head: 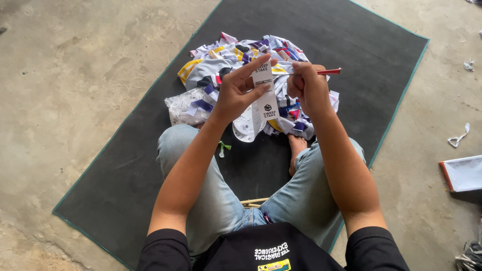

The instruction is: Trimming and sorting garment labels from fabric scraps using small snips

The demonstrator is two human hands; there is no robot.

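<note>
My left hand (pixel 238 93) pinches a long white paper tag (pixel 264 95) with black print, holding it upright in front of me. Close beside it on the right, my right hand (pixel 307 86) is closed around a thin red-handled tool (pixel 329 72) whose tip points right; what kind of tool it is I cannot tell. Just beyond both hands lies a heap of white garments with purple, yellow and red stripes (pixel 236 57). A white garment piece (pixel 248 125) hangs below the tag.
I sit cross-legged in light jeans on a dark mat (pixel 321 25) with a green edge, laid on a concrete floor. A clear plastic bag (pixel 181 108) lies at the heap's left. A white box with a red edge (pixel 464 173) sits right, near paper scraps (pixel 458 138).
</note>
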